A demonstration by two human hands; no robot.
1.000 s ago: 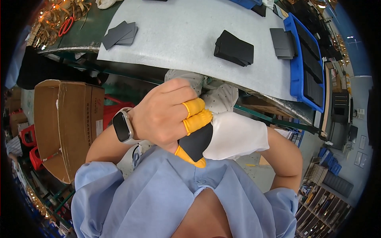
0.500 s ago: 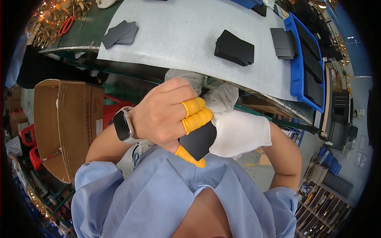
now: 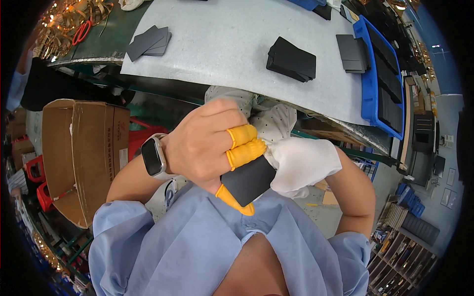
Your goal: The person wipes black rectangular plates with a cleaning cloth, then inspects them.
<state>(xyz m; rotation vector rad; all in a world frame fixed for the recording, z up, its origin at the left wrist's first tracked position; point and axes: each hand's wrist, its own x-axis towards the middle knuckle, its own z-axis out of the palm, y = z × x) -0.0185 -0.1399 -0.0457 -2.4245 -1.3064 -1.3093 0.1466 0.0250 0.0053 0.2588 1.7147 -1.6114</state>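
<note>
In front of my chest, my left hand point(image 3: 205, 143) is closed on a flat black card point(image 3: 248, 180). Yellow finger cots cover its thumb and two of its fingers, and a watch point(image 3: 153, 156) sits on the wrist. Beside the card's right edge is my right hand point(image 3: 303, 165), wrapped to the wrist in white cloth that looks like a glove. Its fingers are hidden by the cloth and by my left hand, so their grip on the card does not show. A stack of black cards point(image 3: 291, 60) lies on the white-covered table point(image 3: 217, 44) ahead.
Grey cards point(image 3: 149, 41) lie fanned at the table's left. To the right, more grey cards point(image 3: 351, 53) rest against a blue tray point(image 3: 366, 106) holding black stacks. Red scissors point(image 3: 82, 32) lie far left. A cardboard box point(image 3: 94, 158) stands left of me.
The black card has turned in my left hand, and more of its face shows. My right hand has shifted slightly right, its white cloth now more bunched. The table's cards have stayed put.
</note>
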